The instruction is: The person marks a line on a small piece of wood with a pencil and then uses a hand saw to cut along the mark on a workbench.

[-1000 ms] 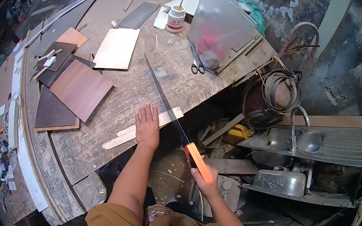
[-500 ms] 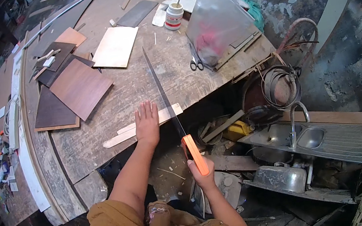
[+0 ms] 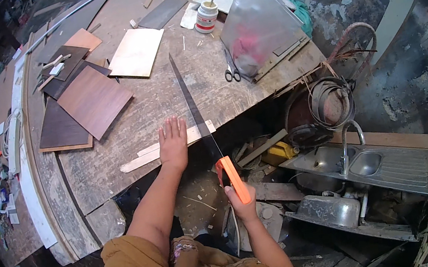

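Note:
My left hand (image 3: 174, 150) lies flat, fingers stretched out, on two thin pale wooden strips (image 3: 139, 163) along the near edge of the worn wooden worktop (image 3: 241, 92). Just right of it, a hand saw's long dark blade (image 3: 193, 108) crosses the strips, its tip pointing away from me. My right hand (image 3: 243, 209) is closed around its orange handle (image 3: 236, 180), out beyond the worktop's edge.
Veneer squares (image 3: 95, 102), a pale sheet (image 3: 137, 53), a glue pot (image 3: 205, 16), black scissors (image 3: 232, 74) and a clear plastic bag (image 3: 258, 24) are on the worktop. Steel sinks (image 3: 402, 175), a coiled metal band (image 3: 327, 100) and scrap wood lie below right.
My right hand and the saw have slid forward, away from me, so the blade tip reaches farther up the worktop. My left hand stays on the strips.

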{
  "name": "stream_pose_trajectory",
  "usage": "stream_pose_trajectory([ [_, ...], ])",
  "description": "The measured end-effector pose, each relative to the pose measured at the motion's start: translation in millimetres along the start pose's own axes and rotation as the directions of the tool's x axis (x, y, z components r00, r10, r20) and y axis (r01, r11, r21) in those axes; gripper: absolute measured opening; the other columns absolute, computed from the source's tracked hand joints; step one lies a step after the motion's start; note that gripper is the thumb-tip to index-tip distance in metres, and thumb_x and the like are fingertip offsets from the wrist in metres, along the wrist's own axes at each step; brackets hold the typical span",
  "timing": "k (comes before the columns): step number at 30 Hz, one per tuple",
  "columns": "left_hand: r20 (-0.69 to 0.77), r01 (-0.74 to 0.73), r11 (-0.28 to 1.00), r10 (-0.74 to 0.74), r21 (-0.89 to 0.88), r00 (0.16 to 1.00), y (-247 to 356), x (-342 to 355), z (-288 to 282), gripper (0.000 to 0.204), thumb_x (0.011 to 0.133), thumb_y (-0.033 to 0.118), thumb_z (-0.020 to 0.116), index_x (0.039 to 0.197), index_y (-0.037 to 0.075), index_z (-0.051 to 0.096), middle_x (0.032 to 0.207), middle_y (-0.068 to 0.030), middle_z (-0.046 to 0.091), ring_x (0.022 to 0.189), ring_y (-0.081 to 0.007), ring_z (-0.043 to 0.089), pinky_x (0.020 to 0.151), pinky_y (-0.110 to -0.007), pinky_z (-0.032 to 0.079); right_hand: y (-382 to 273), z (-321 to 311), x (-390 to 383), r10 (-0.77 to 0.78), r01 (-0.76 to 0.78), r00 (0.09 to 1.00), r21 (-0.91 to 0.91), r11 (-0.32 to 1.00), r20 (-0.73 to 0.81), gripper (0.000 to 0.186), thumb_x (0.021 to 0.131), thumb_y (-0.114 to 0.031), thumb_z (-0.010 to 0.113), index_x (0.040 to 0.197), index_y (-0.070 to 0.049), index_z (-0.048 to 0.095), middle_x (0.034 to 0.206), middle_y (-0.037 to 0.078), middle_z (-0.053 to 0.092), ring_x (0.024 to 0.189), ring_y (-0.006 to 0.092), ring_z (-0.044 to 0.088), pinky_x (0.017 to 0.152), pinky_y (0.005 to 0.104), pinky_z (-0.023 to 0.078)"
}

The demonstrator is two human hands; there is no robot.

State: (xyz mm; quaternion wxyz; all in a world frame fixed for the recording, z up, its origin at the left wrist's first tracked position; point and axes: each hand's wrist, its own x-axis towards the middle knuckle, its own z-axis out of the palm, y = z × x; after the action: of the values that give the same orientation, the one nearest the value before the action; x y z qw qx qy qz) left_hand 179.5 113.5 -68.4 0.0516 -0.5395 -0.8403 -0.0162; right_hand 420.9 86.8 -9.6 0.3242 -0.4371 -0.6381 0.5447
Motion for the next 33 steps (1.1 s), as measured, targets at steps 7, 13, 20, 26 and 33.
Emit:
stream_pose_trajectory([
  [7,0.027,-0.002,1.0,0.002,0.027,1.0,-6,-5,1,0.054,0.09,0.015,0.042,0.143,0.008,0.03,0.151,-0.0145,0.025,0.139,-0.0296,0.025,0.112,-0.05,0.02,-13,-25,-72,0.063,-0.063,0.998,-0.116,0.991,0.001,0.014,0.077,-0.01,0.067,0.074,0.001,0.058,0.058,0.007,0.054,0.051,0.0153,0.05,0.052,0.0311,0.043],
  [13,0.066,-0.022,1.0,0.021,0.017,0.998,-1,-1,-7,0.056,0.09,0.014,0.042,0.144,0.008,0.027,0.152,-0.0155,0.022,0.14,-0.0306,0.023,0.112,-0.049,0.02,-10,0,-7,-0.141,0.14,0.99,-0.101,0.985,-0.005,0.019,0.08,-0.012,0.066,0.07,0.0,0.055,0.056,0.007,0.053,0.049,0.0173,0.05,0.049,0.0324,0.041],
  [20,0.09,0.016,1.0,-0.018,0.025,0.996,-1,1,-5,0.063,0.087,0.009,0.047,0.145,0.008,0.023,0.153,-0.0148,0.019,0.141,-0.0317,0.02,0.113,-0.049,0.018,5,-20,-47,-0.048,0.046,0.999,-0.106,0.993,-0.02,0.019,0.079,-0.014,0.068,0.074,0.0,0.058,0.062,0.012,0.056,0.055,0.0229,0.057,0.053,0.0333,0.044],
  [26,0.057,-0.008,0.995,0.002,0.099,0.998,3,3,-2,0.058,0.09,0.012,0.044,0.145,0.008,0.024,0.152,-0.0146,0.022,0.14,-0.0313,0.022,0.112,-0.048,0.02,-10,-7,-19,-0.126,0.125,0.992,-0.116,0.985,-0.002,0.016,0.079,-0.015,0.066,0.074,-0.001,0.059,0.062,0.015,0.056,0.054,0.0307,0.057,0.053,0.037,0.045],
  [33,0.088,-0.015,0.996,0.007,0.083,0.996,3,2,-14,0.059,0.089,0.009,0.045,0.144,0.007,0.024,0.151,-0.0153,0.023,0.14,-0.0311,0.023,0.112,-0.047,0.021,-6,3,-8,-0.136,0.133,0.989,-0.055,0.99,-0.058,0.017,0.077,-0.016,0.067,0.075,-0.001,0.059,0.062,0.015,0.056,0.054,0.0297,0.056,0.052,0.0352,0.044],
])
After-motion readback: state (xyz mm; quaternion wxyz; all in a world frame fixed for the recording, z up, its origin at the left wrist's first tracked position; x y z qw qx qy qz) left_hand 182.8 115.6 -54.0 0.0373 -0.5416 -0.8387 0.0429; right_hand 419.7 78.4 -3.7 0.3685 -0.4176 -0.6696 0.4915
